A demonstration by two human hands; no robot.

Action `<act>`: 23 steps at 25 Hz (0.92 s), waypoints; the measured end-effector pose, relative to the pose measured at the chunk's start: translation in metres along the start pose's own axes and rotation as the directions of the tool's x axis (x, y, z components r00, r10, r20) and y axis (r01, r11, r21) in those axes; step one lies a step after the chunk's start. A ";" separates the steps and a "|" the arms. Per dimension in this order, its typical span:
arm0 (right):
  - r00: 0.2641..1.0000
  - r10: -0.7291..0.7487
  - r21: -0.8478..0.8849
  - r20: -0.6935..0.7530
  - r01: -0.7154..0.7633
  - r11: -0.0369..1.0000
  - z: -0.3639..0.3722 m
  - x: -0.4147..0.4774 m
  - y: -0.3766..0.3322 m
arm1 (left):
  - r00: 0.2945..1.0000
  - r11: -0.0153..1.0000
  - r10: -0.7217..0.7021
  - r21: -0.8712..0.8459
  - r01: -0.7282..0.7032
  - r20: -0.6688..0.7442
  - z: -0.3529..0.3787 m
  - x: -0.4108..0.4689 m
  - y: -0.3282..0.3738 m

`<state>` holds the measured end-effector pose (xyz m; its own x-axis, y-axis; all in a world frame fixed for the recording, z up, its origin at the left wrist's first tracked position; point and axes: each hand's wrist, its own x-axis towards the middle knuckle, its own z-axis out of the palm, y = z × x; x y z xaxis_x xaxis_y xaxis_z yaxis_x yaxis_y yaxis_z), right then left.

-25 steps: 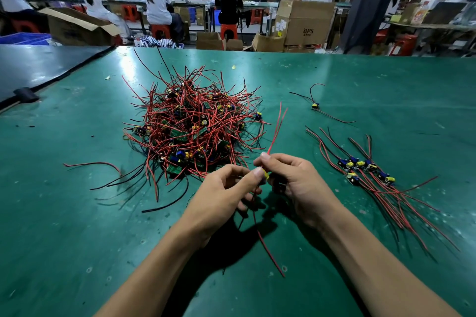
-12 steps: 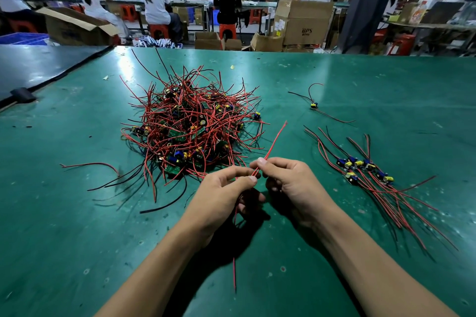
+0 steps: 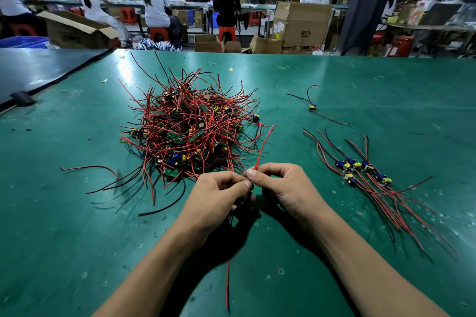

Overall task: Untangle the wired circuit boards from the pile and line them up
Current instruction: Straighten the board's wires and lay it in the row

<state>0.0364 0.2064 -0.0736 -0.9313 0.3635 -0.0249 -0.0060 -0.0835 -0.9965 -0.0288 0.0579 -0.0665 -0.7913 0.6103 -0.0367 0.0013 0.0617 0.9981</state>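
Hidden items: my fingers cover the board that the wire in my hands would lead to, so I cannot confirm it is there. Red and black wires mask the boards deep in the pile (image 3: 188,131), and I cannot read their count.

Hand state: my left hand (image 3: 219,198) and right hand (image 3: 286,188) meet just in front of the pile's near edge. The fingers of both are curled. The thumb and forefinger of each pinch the same red wire (image 3: 261,149) at one spot, with the fingertips touching.

Orientation: above the pinch, the red wire runs away from me, leans slightly right, and ends beside the pile's right edge. Below the hands, a second red length (image 3: 227,285) runs straight toward me between my forearms over the bench (image 3: 77,213). The long axis is near-to-far.

Sorted row (image 3: 360,170): it lies to the right, with its boards side by side and their wires trailing toward me and rightward. One lone board (image 3: 312,107) lies beyond the row, apart from it.
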 end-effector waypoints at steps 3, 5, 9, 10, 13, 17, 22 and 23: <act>0.998 0.023 0.026 -0.064 -0.022 0.999 0.003 0.004 -0.001 | 0.998 0.995 -0.055 -0.077 0.056 0.011 -0.004 0.004 0.002; 0.991 0.033 0.040 -0.132 -0.028 0.999 0.004 0.008 -0.001 | 0.997 0.992 -0.073 -0.104 0.077 0.034 -0.006 0.005 0.004; 0.969 0.014 0.151 -0.248 0.025 0.988 0.003 0.012 -0.003 | 0.993 0.990 -0.083 -0.106 0.092 0.090 -0.006 0.003 0.007; 0.961 0.007 0.206 -0.275 0.052 0.977 0.003 0.013 -0.004 | 0.991 0.990 -0.083 -0.103 0.094 0.103 -0.006 0.002 0.007; 0.948 0.023 0.325 -0.318 0.086 0.942 0.002 0.015 -0.005 | 0.989 0.993 -0.084 -0.068 0.093 0.124 -0.008 0.000 0.009; 0.992 0.082 0.217 -0.095 -0.060 0.974 0.009 0.002 0.002 | 0.992 0.994 -0.093 -0.049 0.098 0.087 -0.008 -0.002 0.007; 0.996 0.086 -0.015 -0.036 -0.087 0.996 -0.003 0.000 -0.001 | 0.992 0.995 -0.083 -0.050 0.088 0.099 -0.007 -0.003 0.006; 0.994 0.067 -0.024 -0.082 -0.069 0.997 -0.008 0.002 -0.002 | 0.991 0.995 -0.080 -0.046 0.086 0.109 -0.007 -0.003 0.007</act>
<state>0.0378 0.2150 -0.0720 -0.8964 0.4324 -0.0981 0.0674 -0.0858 -0.9940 -0.0308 0.0509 -0.0594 -0.7176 0.6857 -0.1218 -0.0945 0.0773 0.9925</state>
